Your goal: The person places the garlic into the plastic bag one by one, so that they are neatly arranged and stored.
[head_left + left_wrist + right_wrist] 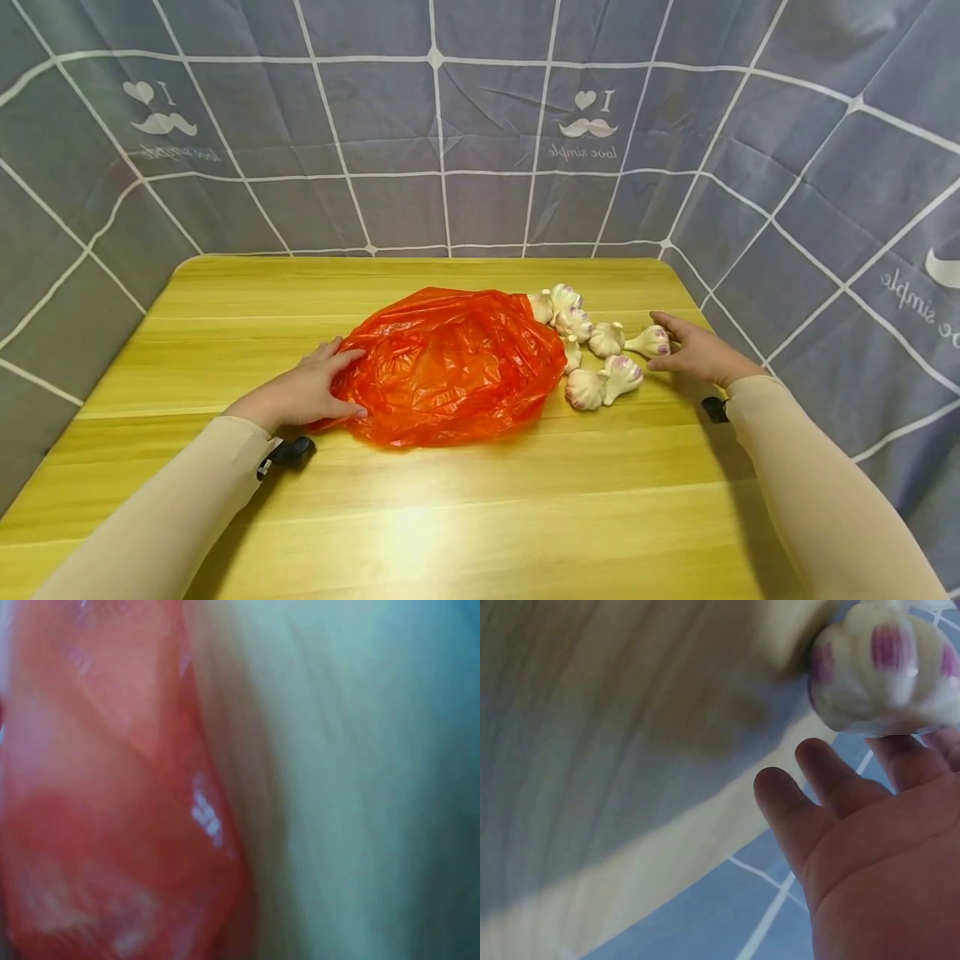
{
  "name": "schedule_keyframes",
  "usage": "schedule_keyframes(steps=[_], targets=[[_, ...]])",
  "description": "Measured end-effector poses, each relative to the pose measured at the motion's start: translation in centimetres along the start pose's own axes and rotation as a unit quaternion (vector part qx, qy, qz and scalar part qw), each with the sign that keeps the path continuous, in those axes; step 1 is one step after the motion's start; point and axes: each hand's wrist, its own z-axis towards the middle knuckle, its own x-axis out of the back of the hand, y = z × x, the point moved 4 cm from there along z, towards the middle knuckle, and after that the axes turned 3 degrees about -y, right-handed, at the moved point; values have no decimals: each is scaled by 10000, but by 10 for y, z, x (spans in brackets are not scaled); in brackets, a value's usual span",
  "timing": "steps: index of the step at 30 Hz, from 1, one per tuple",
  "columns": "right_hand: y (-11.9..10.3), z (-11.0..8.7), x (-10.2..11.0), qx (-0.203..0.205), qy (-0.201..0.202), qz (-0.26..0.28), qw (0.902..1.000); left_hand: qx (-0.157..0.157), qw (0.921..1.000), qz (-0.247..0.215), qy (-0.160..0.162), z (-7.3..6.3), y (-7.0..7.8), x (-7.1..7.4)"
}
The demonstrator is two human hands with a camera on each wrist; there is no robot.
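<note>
A crumpled, see-through red plastic bag (450, 375) lies across the middle of the table. At its left edge, my left hand (307, 392) rests against the plastic, thumb and fingers spread apart. In the left wrist view the bag (112, 787) is blurred and the fingers do not show. Several garlic bulbs (606, 339) with purple streaks cluster at the bag's right end. My right hand (697, 352) is beside the outermost garlic bulb (654, 342), its thumb and fingers apart. Up close, the right hand's fingers (832, 776) extend beneath that bulb (885, 667); whether they touch it is unclear.
The wooden table (450, 517) has a light glare near its front. Grey curtains (480, 150) with white grid lines stand behind it and along both sides. A black wrist device (292, 452) sits under the left wrist, another (715, 409) under the right.
</note>
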Motion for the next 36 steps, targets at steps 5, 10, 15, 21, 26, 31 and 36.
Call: schedule_keyframes(steps=[5,10,15,21,26,31,36], targets=[[8,1,-1,-55,-51,99,9999,-37,10000,61,30,0,1,0],[11,1,-3,-66,26,25,10000,-47,9999,74,54,-1,-1,-1],[11,-2,-4,-103,146,100,9998,-4,10000,63,33,-2,-1,-2],[11,-5,-1,-179,296,-16,9994,16,10000,91,23,-1,1,-1],[9,-7,5,-214,468,-145,9986,19,9999,125,19,0,1,-3],[-6,-7,11,-19,666,263,9974,-10,9999,164,41,1,1,-2],[-40,-1,11,137,648,422,9969,-34,9998,190,68,1,1,-1]])
